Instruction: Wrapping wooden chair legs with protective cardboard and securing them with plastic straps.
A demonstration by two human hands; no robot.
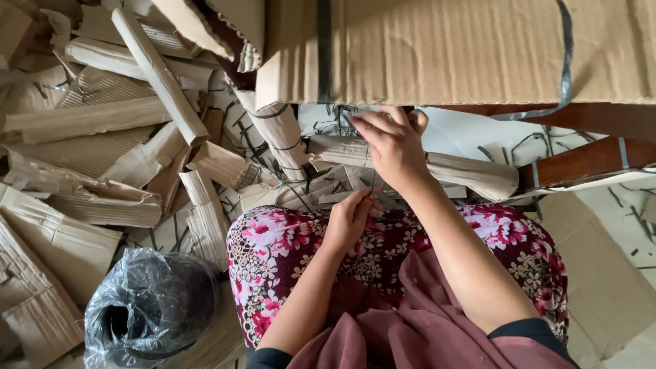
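My right hand (391,142) reaches forward under the edge of a large corrugated cardboard sheet (451,51), fingers pinched on a thin dark strap (373,179) that runs down toward my lap. My left hand (350,220) sits lower, above my flowered skirt (273,249), fingers closed on the lower end of the same strap. A rolled cardboard bundle (471,174) lies just beyond both hands.
Several rolled and folded cardboard pieces (89,119) lie piled to the left. A black coil in a clear plastic bag (147,307) sits at lower left. Brown wooden bars (581,160) and flat cardboard (608,273) are at right. Loose dark strap offcuts litter the floor.
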